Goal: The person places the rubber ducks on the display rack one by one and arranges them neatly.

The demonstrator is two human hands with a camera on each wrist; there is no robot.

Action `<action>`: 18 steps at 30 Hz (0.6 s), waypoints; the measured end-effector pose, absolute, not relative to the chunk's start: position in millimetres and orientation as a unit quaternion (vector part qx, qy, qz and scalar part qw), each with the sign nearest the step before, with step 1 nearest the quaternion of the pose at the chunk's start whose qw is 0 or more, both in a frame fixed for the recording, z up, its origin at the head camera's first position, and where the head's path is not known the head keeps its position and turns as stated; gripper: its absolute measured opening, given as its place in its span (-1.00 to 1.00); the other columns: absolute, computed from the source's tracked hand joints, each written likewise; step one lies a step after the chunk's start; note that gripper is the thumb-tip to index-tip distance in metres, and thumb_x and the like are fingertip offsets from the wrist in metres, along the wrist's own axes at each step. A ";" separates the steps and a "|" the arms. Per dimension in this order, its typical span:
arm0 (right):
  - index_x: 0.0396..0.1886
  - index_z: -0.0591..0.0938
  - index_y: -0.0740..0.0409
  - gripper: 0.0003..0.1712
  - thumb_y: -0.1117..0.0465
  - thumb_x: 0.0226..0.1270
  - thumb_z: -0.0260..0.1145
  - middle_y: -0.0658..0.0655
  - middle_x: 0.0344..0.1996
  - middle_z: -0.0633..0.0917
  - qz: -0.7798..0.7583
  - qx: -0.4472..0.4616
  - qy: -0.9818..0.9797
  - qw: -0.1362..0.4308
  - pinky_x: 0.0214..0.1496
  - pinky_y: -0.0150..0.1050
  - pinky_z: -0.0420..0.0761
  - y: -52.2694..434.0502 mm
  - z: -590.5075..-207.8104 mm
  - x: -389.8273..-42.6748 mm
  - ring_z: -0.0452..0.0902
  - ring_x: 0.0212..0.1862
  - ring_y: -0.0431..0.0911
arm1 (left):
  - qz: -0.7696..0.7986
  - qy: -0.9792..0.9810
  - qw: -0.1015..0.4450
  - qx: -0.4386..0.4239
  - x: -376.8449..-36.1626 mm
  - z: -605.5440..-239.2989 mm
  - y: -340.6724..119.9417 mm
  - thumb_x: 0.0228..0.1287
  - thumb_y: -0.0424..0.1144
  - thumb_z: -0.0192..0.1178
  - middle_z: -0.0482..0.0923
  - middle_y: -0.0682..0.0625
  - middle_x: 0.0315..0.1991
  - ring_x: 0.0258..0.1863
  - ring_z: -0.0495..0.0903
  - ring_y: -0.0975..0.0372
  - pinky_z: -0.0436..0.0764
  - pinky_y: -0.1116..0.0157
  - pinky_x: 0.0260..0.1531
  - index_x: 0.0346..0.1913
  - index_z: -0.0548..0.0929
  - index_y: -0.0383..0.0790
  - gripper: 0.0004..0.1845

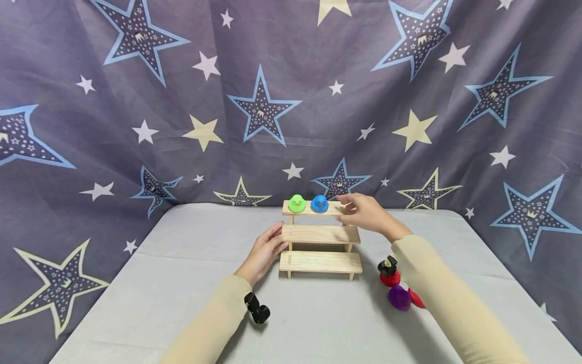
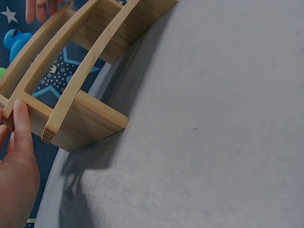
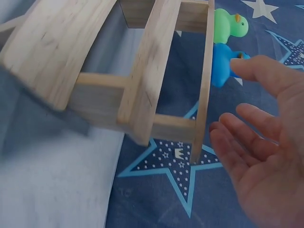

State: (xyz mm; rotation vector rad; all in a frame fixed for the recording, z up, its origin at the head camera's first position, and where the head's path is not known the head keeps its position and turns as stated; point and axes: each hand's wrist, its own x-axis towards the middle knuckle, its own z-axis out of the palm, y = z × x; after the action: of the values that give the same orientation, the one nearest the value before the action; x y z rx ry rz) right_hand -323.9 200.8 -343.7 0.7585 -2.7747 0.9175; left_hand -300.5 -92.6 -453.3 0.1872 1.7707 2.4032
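A three-step wooden stand is on the table. On its top step sit a green rubber duck and, to the right of it, a blue rubber duck. My left hand holds the left end of the middle step, with one finger straight along the wood in the left wrist view. At the right end of the top step is my right hand, its fingers loosely bent with nothing between them. In the right wrist view the thumb overlaps the blue duck's edge.
Right of the stand, a purple duck and red toys lie on the grey table, partly hidden by my right sleeve and a black wrist camera. A star-patterned curtain hangs behind the table.
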 end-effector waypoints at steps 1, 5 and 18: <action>0.25 0.56 0.37 -0.38 0.16 0.26 0.46 0.35 0.10 0.63 0.303 0.252 -0.917 0.062 0.14 0.05 0.68 203.3 -343.1 -322.0 0.62 0.06 0.16 | 0.801 0.591 0.076 0.062 -300.4 -453.1 -92.8 0.54 -0.50 -0.12 0.17 -0.27 0.39 0.34 0.29 0.03 0.54 0.36 0.26 0.53 0.15 -0.39 -0.44; 0.24 0.57 0.39 -0.41 0.17 0.28 0.44 0.34 0.09 0.63 0.298 0.258 -0.917 0.062 0.12 0.02 0.70 214.1 -341.6 -314.1 0.61 0.06 0.16 | 0.800 0.592 0.077 0.065 -300.8 -452.9 -93.5 0.54 -0.49 -0.12 0.17 -0.28 0.40 0.35 0.29 0.02 0.52 0.35 0.27 0.54 0.13 -0.38 -0.44; 0.25 0.56 0.38 -0.42 0.16 0.31 0.41 0.38 0.09 0.62 0.280 0.248 -0.926 0.056 0.10 0.11 0.70 250.2 -342.0 -294.3 0.60 0.06 0.20 | 0.801 0.590 0.081 0.068 -301.4 -453.5 -93.6 0.55 -0.48 -0.11 0.15 -0.28 0.44 0.40 0.25 0.00 0.51 0.36 0.28 0.54 0.13 -0.37 -0.43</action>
State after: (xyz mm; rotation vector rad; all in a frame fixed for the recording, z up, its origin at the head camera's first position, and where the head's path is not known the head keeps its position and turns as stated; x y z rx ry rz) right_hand -294.3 250.2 -342.0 0.7534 -2.8085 0.8488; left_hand -301.4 -93.6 -453.5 0.2038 1.7630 2.3940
